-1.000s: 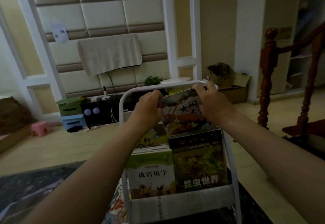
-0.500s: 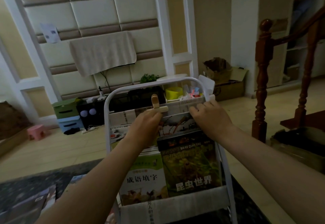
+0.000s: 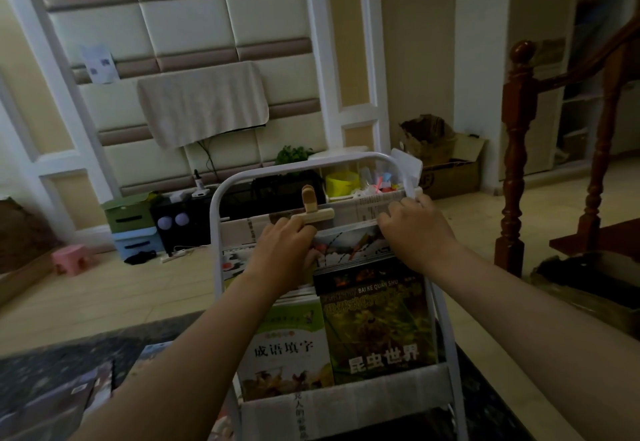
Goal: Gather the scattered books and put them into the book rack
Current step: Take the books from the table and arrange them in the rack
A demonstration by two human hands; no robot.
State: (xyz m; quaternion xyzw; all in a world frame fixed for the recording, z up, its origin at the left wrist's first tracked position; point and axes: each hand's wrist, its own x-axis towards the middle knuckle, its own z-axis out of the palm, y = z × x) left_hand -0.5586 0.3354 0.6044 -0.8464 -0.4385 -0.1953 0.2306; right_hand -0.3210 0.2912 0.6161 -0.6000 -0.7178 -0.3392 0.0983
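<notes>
Near left, loose books (image 3: 59,402) wait on the rug (image 3: 31,364). The left hand (image 3: 284,250) seemingly pinches the illustrated book's (image 3: 349,248) top edge, as does the right hand (image 3: 415,232) (fingers curled), seating it in the book rack's (image 3: 381,395) upper pocket. Next: let go, fetch another.

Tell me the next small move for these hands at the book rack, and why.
Probably release the illustrated book: the left hand and right hand grip its top edge, and it already sits low in the rack behind the green book and dark book. More books lie on the rug at lower left, so freeing the hands seems next.
</notes>
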